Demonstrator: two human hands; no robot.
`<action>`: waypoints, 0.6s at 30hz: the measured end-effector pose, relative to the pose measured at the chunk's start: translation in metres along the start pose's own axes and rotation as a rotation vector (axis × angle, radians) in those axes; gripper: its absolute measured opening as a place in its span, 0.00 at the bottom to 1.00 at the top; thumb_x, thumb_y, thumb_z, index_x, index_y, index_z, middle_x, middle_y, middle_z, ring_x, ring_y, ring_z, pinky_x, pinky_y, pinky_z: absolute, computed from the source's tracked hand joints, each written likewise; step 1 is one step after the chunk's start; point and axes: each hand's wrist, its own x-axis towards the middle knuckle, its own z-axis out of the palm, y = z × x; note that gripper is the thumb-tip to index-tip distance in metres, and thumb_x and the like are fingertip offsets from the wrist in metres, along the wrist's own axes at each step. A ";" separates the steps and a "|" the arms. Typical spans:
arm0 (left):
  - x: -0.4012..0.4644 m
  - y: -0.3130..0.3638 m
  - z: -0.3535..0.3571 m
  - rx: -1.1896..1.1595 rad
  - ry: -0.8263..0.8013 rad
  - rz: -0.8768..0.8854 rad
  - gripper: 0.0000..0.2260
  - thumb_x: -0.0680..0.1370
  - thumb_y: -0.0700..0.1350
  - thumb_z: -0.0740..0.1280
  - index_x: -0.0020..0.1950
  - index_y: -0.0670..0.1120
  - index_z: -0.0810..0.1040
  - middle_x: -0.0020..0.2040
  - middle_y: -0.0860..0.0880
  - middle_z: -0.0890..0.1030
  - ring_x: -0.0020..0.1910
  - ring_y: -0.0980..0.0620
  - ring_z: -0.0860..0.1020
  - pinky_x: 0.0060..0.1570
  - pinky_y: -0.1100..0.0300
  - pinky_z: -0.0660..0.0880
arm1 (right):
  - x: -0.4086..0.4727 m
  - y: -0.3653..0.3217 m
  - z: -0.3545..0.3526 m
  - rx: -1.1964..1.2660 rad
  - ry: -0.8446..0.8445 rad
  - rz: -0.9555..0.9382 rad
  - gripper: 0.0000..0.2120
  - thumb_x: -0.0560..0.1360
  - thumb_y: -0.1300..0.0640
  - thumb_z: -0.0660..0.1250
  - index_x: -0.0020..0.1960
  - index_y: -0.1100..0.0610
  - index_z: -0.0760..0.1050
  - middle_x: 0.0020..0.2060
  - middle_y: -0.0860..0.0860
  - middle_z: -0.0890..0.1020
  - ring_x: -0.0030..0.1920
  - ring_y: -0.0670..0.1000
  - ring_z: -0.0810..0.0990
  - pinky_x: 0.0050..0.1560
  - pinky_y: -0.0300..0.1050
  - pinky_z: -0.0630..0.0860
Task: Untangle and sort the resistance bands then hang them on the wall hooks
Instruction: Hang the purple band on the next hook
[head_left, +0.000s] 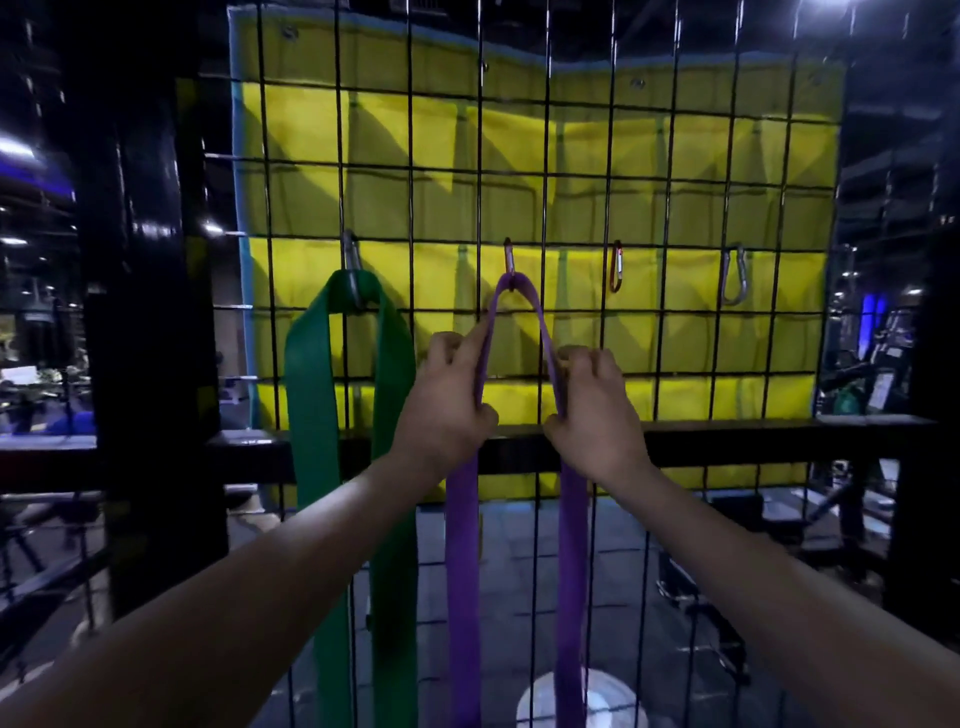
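Purple band: long purple rubber resistance band (464, 545) hangs looped through the small red carabiner hook (509, 265) on the black wire grid (582, 171), at 12 o'clock from my hands.
Left hand: my left hand (447, 410) has its fingers curled round the band's left strand.
Right hand: my right hand (597, 415) pinches the right strand.
Green band: wide green rubber band (311, 415) hangs from the grey carabiner (352, 260) at 9 o'clock of the purple one.

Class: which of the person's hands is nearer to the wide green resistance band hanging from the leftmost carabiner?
Left. The left hand grips the purple resistance band just beside the wide green resistance band; the right hand holds the purple band's far strand.
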 end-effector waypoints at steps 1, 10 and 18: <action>-0.007 0.000 0.002 -0.035 -0.018 -0.025 0.39 0.69 0.37 0.68 0.75 0.54 0.54 0.64 0.46 0.63 0.58 0.43 0.73 0.56 0.49 0.76 | -0.010 0.003 0.002 0.003 -0.023 0.042 0.28 0.70 0.61 0.68 0.67 0.58 0.62 0.62 0.57 0.66 0.64 0.59 0.68 0.51 0.50 0.75; -0.069 0.000 0.021 -0.315 -0.006 -0.017 0.34 0.71 0.30 0.64 0.75 0.47 0.58 0.66 0.48 0.64 0.58 0.63 0.66 0.60 0.78 0.65 | -0.064 0.012 0.013 0.182 0.045 -0.050 0.25 0.69 0.69 0.61 0.66 0.59 0.71 0.50 0.55 0.71 0.49 0.54 0.74 0.44 0.38 0.69; -0.088 -0.007 0.030 -0.299 -0.106 0.026 0.36 0.73 0.30 0.62 0.77 0.46 0.52 0.77 0.49 0.54 0.73 0.62 0.52 0.64 0.82 0.52 | -0.081 0.007 0.033 0.236 -0.060 0.011 0.37 0.72 0.68 0.63 0.76 0.52 0.54 0.57 0.57 0.69 0.49 0.54 0.75 0.50 0.51 0.78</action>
